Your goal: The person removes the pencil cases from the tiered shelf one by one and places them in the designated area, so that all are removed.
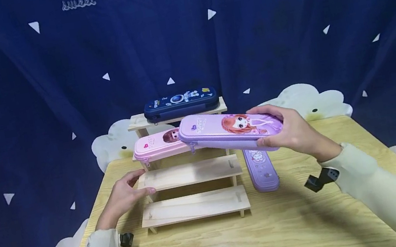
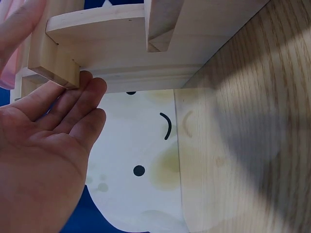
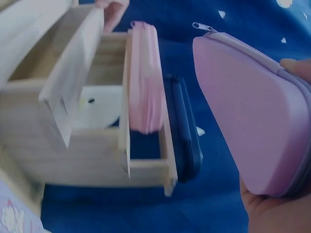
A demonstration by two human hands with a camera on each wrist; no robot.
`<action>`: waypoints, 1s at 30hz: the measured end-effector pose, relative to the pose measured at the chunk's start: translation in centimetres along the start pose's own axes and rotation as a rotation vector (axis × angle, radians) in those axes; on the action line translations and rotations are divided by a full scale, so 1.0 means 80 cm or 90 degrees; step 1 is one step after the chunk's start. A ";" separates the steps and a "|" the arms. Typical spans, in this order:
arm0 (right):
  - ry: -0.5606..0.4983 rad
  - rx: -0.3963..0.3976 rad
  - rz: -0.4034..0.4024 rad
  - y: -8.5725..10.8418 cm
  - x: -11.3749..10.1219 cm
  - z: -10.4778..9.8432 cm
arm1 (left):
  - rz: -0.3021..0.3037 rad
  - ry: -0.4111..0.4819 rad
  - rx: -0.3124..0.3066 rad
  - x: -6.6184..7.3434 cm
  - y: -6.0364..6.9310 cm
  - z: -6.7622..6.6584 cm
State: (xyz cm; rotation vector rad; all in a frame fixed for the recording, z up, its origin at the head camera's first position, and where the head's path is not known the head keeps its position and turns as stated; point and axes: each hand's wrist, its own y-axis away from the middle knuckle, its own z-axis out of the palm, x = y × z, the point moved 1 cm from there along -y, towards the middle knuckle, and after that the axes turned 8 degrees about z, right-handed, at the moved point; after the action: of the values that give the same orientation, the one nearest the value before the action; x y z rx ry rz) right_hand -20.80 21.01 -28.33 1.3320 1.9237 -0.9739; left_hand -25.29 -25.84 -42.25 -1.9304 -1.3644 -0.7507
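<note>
My right hand (image 1: 289,128) grips the right end of a purple pencil case (image 1: 218,126) with a red-haired doll figure on its lid. This case is lifted in front of the wooden tiered rack (image 1: 190,173), and its plain underside shows in the right wrist view. At the rack's left side, my left hand (image 1: 125,197) holds the end of a shelf, the thumb on one side and fingers on the other. A pink pencil case (image 1: 154,144) lies on the second shelf from the top, partly hidden by the purple one. The top shelf bears a dark blue space pencil case (image 1: 180,103).
Another purple pencil case (image 1: 263,171) lies on the wooden table (image 1: 297,220), right of the rack. The two lower shelves show bare wood. Behind stands a dark blue curtain (image 1: 265,33) with white triangles, and cloud-shaped panels (image 1: 307,94) line the table's edges.
</note>
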 end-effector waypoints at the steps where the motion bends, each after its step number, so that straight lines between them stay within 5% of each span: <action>1: 0.000 0.011 -0.005 0.001 0.002 -0.005 | 0.000 -0.002 0.000 0.000 0.000 0.000; 22: 0.012 0.198 0.039 0.010 0.051 -0.074 | -0.002 0.006 -0.002 0.003 0.000 -0.001; 30: 0.055 0.287 0.109 0.011 0.088 -0.085 | -0.010 0.012 -0.004 0.007 0.002 -0.002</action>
State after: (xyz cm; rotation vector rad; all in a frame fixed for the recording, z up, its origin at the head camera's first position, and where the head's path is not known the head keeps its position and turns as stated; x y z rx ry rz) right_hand -22.69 30.44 -30.40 1.7838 1.6722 -1.3299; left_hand -25.00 -25.69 -41.71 -1.9159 -1.3690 -0.7793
